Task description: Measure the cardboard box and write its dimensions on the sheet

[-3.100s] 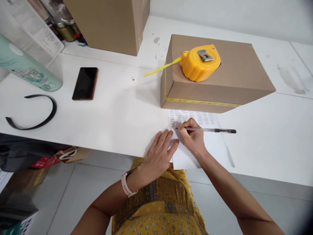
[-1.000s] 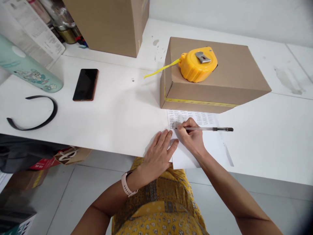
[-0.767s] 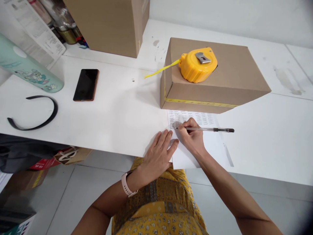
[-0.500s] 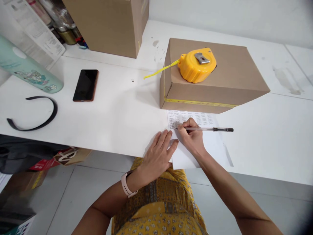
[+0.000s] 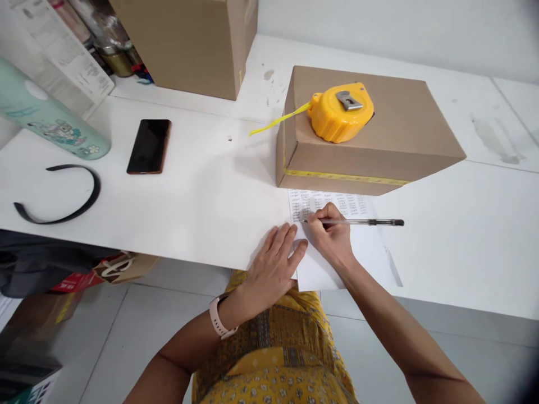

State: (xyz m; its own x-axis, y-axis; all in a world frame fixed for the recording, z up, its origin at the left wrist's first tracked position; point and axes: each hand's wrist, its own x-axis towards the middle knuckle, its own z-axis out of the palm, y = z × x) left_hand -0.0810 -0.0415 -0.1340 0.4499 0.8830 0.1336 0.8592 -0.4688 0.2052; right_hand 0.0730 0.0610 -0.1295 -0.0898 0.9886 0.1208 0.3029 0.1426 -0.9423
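My right hand [image 5: 332,233] is closed around a clear ballpoint pen [image 5: 360,222] with a dark cap end pointing right. Its tip meets a white sheet of paper [image 5: 366,252] covered with rows of small handwriting in its upper part. Flat at the sheet's left edge lies my left hand [image 5: 275,258], fingers stretched out, partly on the paper and partly on the table. Just beyond the sheet stands a cardboard box [image 5: 396,123] with yellow tape, which seems to cover the paper's far edge. A yellow tape measure [image 5: 341,115] with a yellow strap rests on top of it.
On the white table [image 5: 202,207] to the left are a dark phone [image 5: 149,146], a black curved band [image 5: 90,193] and a mint-green bottle [image 5: 54,115]. Another cardboard box [image 5: 189,45] stands at the back. The table's front edge runs just before me.
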